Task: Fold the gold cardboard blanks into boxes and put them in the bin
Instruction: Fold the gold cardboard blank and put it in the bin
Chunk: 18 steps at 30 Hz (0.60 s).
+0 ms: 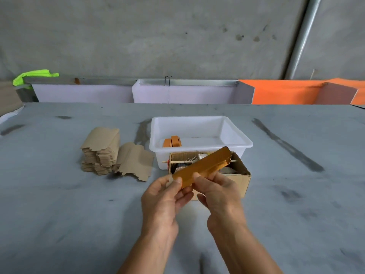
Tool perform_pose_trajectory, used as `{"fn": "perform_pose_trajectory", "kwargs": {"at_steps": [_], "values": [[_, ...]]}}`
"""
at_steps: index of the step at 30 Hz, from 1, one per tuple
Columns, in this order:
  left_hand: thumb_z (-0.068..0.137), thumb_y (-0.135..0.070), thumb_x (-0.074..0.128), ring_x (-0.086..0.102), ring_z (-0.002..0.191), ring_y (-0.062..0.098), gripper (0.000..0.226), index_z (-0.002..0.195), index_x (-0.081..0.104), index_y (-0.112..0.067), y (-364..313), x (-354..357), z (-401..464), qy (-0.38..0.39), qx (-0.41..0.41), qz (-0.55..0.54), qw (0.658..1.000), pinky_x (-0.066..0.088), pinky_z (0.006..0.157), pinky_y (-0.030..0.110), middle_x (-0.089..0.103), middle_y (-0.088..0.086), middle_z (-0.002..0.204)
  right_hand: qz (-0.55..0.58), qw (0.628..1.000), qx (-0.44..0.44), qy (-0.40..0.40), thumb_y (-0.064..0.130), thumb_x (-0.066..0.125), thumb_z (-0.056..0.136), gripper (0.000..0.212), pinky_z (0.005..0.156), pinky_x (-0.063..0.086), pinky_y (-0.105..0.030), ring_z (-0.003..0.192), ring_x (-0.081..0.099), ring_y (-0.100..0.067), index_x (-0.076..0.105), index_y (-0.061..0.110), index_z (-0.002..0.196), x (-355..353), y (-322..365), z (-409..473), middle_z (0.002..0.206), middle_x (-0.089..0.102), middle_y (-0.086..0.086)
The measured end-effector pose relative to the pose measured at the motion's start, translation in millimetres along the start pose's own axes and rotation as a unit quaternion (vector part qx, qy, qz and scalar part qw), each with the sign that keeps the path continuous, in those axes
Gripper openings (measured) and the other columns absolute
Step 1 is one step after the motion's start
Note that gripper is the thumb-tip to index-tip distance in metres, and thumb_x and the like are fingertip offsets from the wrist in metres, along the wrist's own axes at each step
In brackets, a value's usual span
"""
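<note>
From the head camera, both hands meet above the grey bench (59, 194), holding one gold cardboard blank (203, 166) that slants up and away to the right. The left hand (164, 196) pinches the blank's near end, thumb on top and fingers curled underneath. The right hand (219, 192) grips the same end just beside it, thumb pressed on the gold face and fingers curled below. The blank hangs over an open brown carton (242, 175) holding mixed odds and ends and a thin stick. Just behind the carton stands the white bin (199, 125), with folded gold boxes (172, 141) in its left near corner. To the left of the bin lies a stack of flat blanks (102, 149), brown side up, with one loose blank (136, 161) leaning against it.
</note>
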State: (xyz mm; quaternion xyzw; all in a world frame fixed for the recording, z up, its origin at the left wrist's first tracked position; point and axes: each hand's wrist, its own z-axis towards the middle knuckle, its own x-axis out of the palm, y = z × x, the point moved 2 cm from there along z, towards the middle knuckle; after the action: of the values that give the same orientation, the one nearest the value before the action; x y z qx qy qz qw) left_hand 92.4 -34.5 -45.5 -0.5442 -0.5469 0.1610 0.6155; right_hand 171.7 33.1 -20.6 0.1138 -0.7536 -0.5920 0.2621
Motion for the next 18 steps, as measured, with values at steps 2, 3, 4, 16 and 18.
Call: {"fn": "perform_pose_trajectory", "kwargs": {"at_steps": [2,3,4,16,18], "values": [[0.085,-0.001,0.062,0.067,0.053,0.022,0.014,0.072,0.061,-0.007,-10,5,7,0.003,-0.003,0.002,1.0,0.056,0.048,0.028,0.068,0.009,0.06,-0.019,0.999,-0.03,-0.01,0.001,0.064,0.085,0.018,0.044,0.043,-0.01,0.049,0.061,-0.002,0.064,0.011,0.07,10,14,15,0.057,0.067,0.004],[0.085,-0.003,0.064,0.066,0.05,0.021,0.019,0.067,0.061,-0.008,-16,7,12,0.001,-0.002,0.007,1.0,0.056,0.048,0.029,0.065,0.007,0.055,-0.033,0.998,-0.042,-0.012,0.0,0.063,0.086,0.019,0.042,0.042,-0.011,0.046,0.06,-0.002,0.064,0.011,0.07,14,22,24,0.054,0.066,0.003],[0.085,-0.005,0.065,0.063,0.047,0.019,0.022,0.064,0.06,-0.008,-23,9,18,-0.002,0.0,0.014,1.0,0.056,0.048,0.029,0.062,0.005,0.051,-0.052,0.997,-0.05,-0.01,0.001,0.062,0.086,0.017,0.043,0.043,-0.012,0.044,0.059,-0.004,0.065,0.01,0.072,20,28,34,0.054,0.065,0.002],[0.086,-0.021,0.059,0.053,0.057,0.027,0.034,0.054,0.06,-0.011,-64,36,116,-0.107,0.256,0.482,0.831,0.038,0.053,0.033,0.057,0.004,0.053,-0.171,0.984,-0.05,-0.013,-0.009,0.051,0.086,0.03,0.064,0.055,-0.031,0.072,0.066,-0.023,0.06,0.016,0.072,84,48,152,0.083,0.068,-0.011],[0.091,-0.028,0.056,0.048,0.058,0.02,0.04,0.053,0.053,-0.017,-62,36,130,-0.111,0.294,0.586,0.747,0.034,0.055,0.029,0.05,-0.002,0.054,-0.204,0.978,-0.046,-0.005,-0.01,0.05,0.086,0.03,0.068,0.057,-0.033,0.081,0.067,-0.026,0.06,0.016,0.075,92,44,172,0.092,0.068,-0.012]]}}
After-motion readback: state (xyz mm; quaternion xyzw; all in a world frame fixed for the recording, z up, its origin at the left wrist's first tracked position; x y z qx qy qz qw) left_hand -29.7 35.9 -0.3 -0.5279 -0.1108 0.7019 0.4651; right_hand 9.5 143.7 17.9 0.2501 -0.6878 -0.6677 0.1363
